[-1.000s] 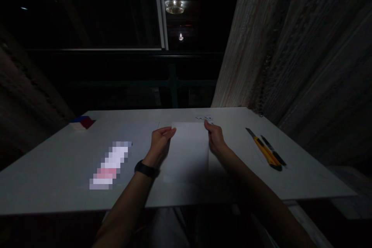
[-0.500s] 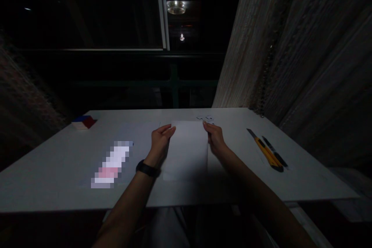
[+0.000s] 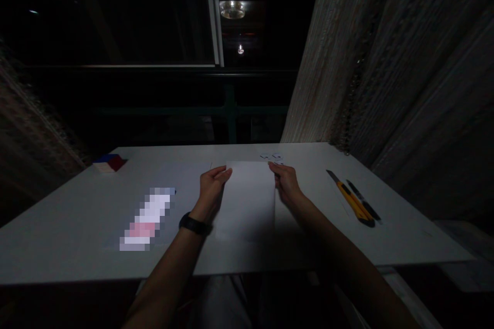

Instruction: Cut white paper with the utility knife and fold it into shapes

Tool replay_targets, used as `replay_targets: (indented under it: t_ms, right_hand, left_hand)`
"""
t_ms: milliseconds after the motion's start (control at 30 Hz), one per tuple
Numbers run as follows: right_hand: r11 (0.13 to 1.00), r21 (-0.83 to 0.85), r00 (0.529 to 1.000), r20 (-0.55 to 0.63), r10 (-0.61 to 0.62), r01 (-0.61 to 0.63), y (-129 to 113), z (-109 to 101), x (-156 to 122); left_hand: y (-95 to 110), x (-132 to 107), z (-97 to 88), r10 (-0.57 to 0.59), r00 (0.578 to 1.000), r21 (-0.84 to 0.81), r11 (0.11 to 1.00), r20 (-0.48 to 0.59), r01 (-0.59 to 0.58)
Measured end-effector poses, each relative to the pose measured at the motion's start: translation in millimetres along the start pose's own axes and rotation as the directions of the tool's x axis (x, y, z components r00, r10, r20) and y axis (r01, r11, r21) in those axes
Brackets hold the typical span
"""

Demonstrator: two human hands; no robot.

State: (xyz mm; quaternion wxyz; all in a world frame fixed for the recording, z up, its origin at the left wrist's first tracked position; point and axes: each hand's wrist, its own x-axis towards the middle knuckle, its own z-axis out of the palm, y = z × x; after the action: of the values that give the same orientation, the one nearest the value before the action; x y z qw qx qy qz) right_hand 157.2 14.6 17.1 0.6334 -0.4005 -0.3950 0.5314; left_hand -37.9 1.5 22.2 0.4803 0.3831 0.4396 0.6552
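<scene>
A plain white sheet of paper (image 3: 249, 200) is held between my two hands over the white table. My left hand (image 3: 212, 184), with a dark band on its wrist, pinches the sheet near its far left corner, thumb on top. At the far right corner my right hand (image 3: 286, 181) pinches it the same way. The fingers beneath the paper are partly hidden. Just beyond the right hand lie several small paper pieces (image 3: 277, 156) with dark marks. Shadow covers the sheet's near right part.
On the right of the table (image 3: 69, 221) lie a yellow utility knife (image 3: 352, 199), its blade out, and a black pen (image 3: 364, 200). A pixelated bright rectangle (image 3: 145, 218) is left of my hands. A coloured cube (image 3: 108, 163) sits far left. Curtains (image 3: 320, 51) hang at the right.
Almost nothing differs: both hands keep their pinch on the sheet. The whole view has shifted very slightly.
</scene>
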Motion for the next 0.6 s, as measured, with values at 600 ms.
replay_targets:
  t_ms: [600]
  right_hand:
    - [0.964, -0.224, 0.989, 0.012, 0.15, -0.143, 0.8, 4.0, -4.2]
  left_hand:
    - [6.7, -1.2, 1.2, 0.05, 0.987, 0.015, 0.999, -0.151, -0.049]
